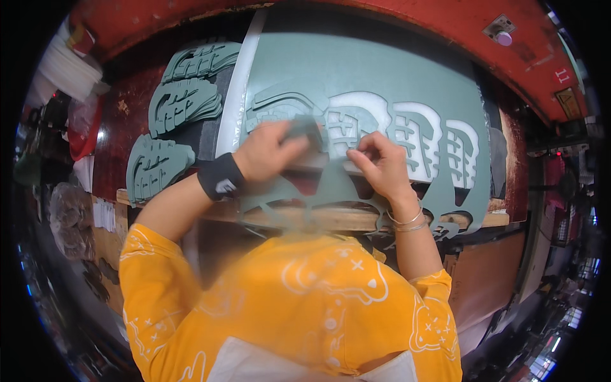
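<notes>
A large grey-green sheet (356, 57) with sole-shaped cut-outs lies before me, its cut lower edge hanging over the table front. My left hand (264, 153), with a black wristband, is blurred over the sheet's left part. A small dark green piece (307, 130), also smeared, seems to be in its fingers. Beneath it lie cut green pieces (286, 102), partly hidden. My right hand (384, 167), with thin bangles at the wrist, is closed in a pinch beside the cut-outs; what lies between its fingertips is too small to make out. White backing (417, 137) shows through the openings.
Several stacks of cut green sole pieces (184, 105) stand at the left. A white strip (238, 83) borders the sheet there. A red machine frame (439, 19) with a pale purple knob (503, 38) arches across the back. A wooden edge (344, 218) runs along the front.
</notes>
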A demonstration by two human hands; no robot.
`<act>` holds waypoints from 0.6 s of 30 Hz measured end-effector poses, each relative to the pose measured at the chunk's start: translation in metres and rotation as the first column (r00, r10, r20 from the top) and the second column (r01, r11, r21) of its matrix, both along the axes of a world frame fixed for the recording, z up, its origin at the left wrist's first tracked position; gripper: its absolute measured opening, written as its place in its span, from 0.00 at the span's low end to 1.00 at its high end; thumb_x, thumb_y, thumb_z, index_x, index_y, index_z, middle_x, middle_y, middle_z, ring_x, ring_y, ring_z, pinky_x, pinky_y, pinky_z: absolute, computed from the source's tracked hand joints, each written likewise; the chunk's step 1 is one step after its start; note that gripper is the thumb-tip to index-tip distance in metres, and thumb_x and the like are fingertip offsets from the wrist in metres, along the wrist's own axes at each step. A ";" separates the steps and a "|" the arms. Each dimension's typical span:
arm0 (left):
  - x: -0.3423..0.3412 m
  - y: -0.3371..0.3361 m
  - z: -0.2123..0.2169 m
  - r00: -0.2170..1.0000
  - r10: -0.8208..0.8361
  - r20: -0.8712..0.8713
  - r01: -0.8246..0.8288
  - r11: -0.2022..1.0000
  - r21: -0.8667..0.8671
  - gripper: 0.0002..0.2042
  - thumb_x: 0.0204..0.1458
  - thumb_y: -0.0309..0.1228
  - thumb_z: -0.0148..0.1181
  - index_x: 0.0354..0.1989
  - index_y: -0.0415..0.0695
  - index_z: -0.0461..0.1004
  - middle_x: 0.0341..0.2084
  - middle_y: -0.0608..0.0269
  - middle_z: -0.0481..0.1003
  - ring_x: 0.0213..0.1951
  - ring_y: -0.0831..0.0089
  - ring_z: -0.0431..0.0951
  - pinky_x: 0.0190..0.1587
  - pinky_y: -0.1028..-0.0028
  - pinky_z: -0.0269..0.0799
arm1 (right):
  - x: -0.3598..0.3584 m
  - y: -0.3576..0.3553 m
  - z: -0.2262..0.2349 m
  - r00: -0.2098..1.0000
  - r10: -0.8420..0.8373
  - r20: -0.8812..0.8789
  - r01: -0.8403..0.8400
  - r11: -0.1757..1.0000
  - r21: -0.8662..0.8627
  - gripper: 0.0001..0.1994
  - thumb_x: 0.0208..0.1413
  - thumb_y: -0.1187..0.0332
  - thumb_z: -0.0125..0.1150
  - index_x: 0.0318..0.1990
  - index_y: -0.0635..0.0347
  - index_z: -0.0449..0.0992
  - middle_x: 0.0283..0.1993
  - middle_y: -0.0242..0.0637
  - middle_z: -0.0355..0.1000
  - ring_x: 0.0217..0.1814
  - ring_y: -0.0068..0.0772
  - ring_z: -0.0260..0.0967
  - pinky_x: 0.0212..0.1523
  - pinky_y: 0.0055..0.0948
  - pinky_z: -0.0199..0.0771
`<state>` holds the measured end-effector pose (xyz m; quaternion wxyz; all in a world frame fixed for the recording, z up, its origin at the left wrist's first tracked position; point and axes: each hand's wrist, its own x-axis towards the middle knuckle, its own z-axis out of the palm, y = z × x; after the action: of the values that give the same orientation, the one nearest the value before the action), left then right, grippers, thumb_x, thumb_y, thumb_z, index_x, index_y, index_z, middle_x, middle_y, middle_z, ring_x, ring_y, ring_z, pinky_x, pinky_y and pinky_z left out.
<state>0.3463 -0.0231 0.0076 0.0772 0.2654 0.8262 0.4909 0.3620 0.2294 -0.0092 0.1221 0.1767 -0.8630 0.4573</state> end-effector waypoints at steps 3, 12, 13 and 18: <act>-0.027 -0.014 0.014 0.741 0.019 0.672 -0.540 0.612 0.578 0.15 0.59 0.36 0.48 0.43 0.35 0.73 0.37 0.57 0.77 0.39 0.70 0.78 0.43 0.71 0.74 | -0.006 -0.007 0.020 0.957 -0.131 -0.259 0.135 0.991 -0.002 0.09 0.43 0.67 0.69 0.26 0.58 0.72 0.26 0.34 0.69 0.24 0.30 0.65 0.25 0.28 0.66; -0.016 -0.004 0.013 0.931 0.203 0.304 -0.359 0.664 0.656 0.17 0.63 0.39 0.45 0.46 0.36 0.70 0.39 0.64 0.74 0.37 0.79 0.72 0.42 0.78 0.69 | -0.039 -0.102 0.041 0.981 0.030 -0.192 -0.025 0.999 0.030 0.23 0.42 0.60 0.71 0.38 0.61 0.65 0.33 0.44 0.69 0.34 0.48 0.67 0.32 0.37 0.68; -0.013 -0.002 0.013 0.940 0.226 0.258 -0.341 0.683 0.646 0.17 0.63 0.39 0.45 0.46 0.37 0.70 0.38 0.65 0.73 0.38 0.81 0.71 0.42 0.79 0.68 | -0.040 -0.103 0.041 0.987 0.026 -0.160 -0.030 0.999 -0.025 0.21 0.44 0.59 0.70 0.34 0.61 0.65 0.31 0.46 0.70 0.33 0.49 0.69 0.31 0.38 0.68; -0.015 0.012 0.022 0.928 0.329 0.172 -0.369 0.765 0.528 0.16 0.63 0.38 0.45 0.45 0.37 0.70 0.37 0.68 0.73 0.38 0.82 0.69 0.43 0.81 0.66 | -0.041 -0.095 0.041 0.996 -0.023 -0.082 0.023 1.000 0.007 0.15 0.49 0.60 0.65 0.28 0.62 0.67 0.23 0.45 0.70 0.27 0.52 0.68 0.27 0.40 0.67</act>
<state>0.3311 -0.0112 0.0292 -0.0666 0.1008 0.6809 0.7223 0.3205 0.1346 0.0314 0.1620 0.1859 -0.8609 0.4450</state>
